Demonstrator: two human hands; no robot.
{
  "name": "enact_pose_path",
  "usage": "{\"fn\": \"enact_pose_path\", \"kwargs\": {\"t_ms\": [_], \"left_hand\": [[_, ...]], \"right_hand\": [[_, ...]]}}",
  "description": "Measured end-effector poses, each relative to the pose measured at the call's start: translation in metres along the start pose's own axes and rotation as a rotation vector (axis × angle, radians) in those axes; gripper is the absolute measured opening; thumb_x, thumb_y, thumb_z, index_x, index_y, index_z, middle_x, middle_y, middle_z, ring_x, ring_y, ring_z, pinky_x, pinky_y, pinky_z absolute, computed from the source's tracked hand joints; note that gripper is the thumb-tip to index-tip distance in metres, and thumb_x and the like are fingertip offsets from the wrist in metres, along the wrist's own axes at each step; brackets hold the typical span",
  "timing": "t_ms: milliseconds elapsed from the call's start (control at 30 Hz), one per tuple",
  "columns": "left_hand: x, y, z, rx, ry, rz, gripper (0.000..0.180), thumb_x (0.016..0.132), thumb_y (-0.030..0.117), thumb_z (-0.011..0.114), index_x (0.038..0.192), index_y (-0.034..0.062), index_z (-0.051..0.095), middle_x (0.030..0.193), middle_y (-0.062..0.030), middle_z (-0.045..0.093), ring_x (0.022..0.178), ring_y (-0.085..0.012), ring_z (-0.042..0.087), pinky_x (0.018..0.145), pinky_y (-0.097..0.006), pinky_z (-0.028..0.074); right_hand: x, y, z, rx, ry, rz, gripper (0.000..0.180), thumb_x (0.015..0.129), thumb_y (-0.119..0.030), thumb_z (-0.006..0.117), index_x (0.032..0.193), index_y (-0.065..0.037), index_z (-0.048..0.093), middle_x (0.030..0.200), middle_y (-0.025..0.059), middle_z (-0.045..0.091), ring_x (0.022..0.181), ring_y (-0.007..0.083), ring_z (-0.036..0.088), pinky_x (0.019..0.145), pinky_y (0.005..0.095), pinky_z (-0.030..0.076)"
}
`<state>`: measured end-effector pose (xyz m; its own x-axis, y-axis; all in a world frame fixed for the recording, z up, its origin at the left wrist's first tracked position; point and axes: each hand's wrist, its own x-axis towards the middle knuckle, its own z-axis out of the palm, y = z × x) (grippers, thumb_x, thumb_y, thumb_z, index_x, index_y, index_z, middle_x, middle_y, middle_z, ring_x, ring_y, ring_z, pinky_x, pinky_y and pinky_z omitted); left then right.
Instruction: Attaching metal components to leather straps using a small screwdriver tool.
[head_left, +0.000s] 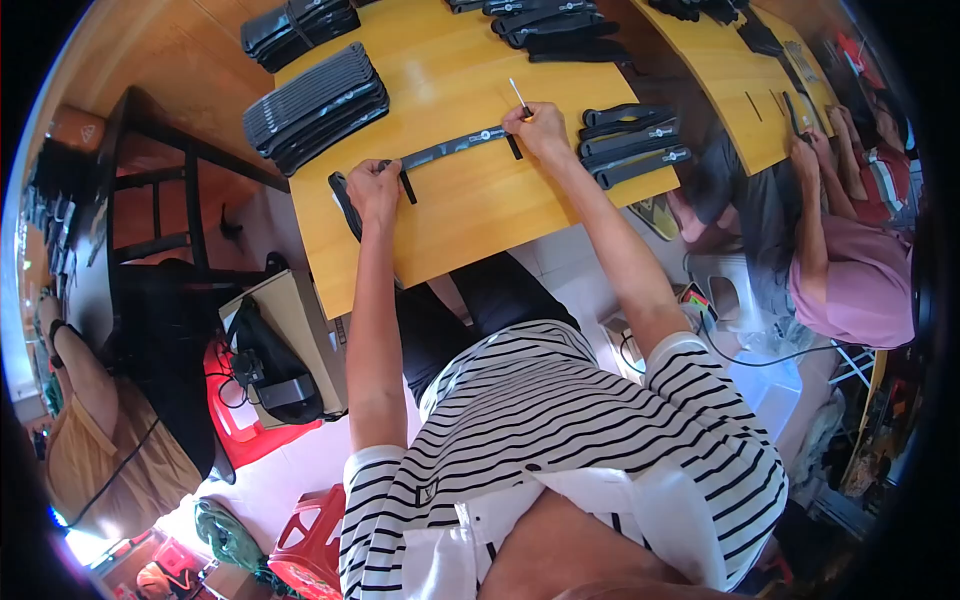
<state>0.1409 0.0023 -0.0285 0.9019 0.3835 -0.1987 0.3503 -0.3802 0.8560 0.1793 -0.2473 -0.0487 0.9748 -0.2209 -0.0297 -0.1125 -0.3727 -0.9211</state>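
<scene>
Your left hand (374, 190) reaches forward with a nearly straight forearm, fingers pinched on the strap (445, 152); your right hand (538, 130) angles in from the right, its grip closed round a thin tool (518, 92) that points up and away from you. Whether those fingers also pinch the strap, you cannot tell. The strap spans the gap between your hands, dark, flat and slightly bowed, with pale print next to the right grip. Bare desk (460, 225) lies between both grips and the near edge. Beyond your left grip sits a strap stack (315, 110); right of your right grip, folded straps (630, 145).
</scene>
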Motion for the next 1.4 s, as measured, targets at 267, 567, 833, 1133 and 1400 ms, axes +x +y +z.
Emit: {"fn": "enact_pose_path", "kwargs": {"t_ms": [267,567,833,1133,1400], "left_hand": [[-0.002,-0.003,0.0,0.001,0.017,0.021,0.02,0.072,0.017,0.067,0.07,-0.0024,0.062,0.054,-0.0073,0.058,0.048,-0.0152,0.057,0.051,-0.029,0.044],[-0.003,-0.008,0.004,0.05,0.077,0.11,0.02,0.073,0.016,0.067,0.069,-0.0017,0.06,0.053,-0.0078,0.056,0.05,-0.0182,0.058,0.054,-0.031,0.045],[-0.001,-0.01,0.004,0.045,0.067,0.099,0.019,0.071,0.015,0.069,0.072,-0.0024,0.061,0.058,-0.0084,0.058,0.053,-0.0184,0.059,0.056,-0.03,0.046],[0.006,-0.021,0.006,0.098,0.119,0.156,0.022,0.068,0.015,0.072,0.079,0.0001,0.061,0.065,-0.0089,0.059,0.058,-0.0211,0.059,0.059,-0.031,0.047],[0.004,-0.015,0.002,-0.027,0.055,0.115,0.025,0.069,0.006,0.071,0.088,0.0011,0.055,0.062,-0.0062,0.052,0.049,-0.0182,0.057,0.046,-0.03,0.044]], "right_hand": [[-0.006,-0.007,0.0,-0.058,0.02,-0.02,0.005,0.066,-0.007,0.066,0.069,-0.003,0.067,0.065,0.0098,0.064,0.061,0.0176,0.062,0.061,0.0289,0.048],[-0.003,0.0,0.006,-0.161,0.061,-0.109,0.006,0.067,-0.009,0.063,0.069,-0.004,0.067,0.066,0.0139,0.064,0.066,0.0261,0.063,0.064,0.0347,0.048],[-0.006,-0.003,0.004,-0.172,0.056,-0.098,0.006,0.067,-0.01,0.064,0.07,-0.005,0.067,0.067,0.0144,0.063,0.067,0.0271,0.063,0.065,0.0354,0.048],[-0.006,-0.004,0.002,-0.184,0.044,-0.149,0.006,0.066,-0.008,0.066,0.071,-0.004,0.066,0.068,0.0135,0.063,0.066,0.0278,0.062,0.064,0.035,0.048],[0.001,-0.002,-0.002,-0.093,-0.038,-0.062,0.008,0.064,-0.005,0.07,0.07,-0.005,0.065,0.066,0.0071,0.064,0.064,0.0171,0.062,0.062,0.0286,0.048]]}}
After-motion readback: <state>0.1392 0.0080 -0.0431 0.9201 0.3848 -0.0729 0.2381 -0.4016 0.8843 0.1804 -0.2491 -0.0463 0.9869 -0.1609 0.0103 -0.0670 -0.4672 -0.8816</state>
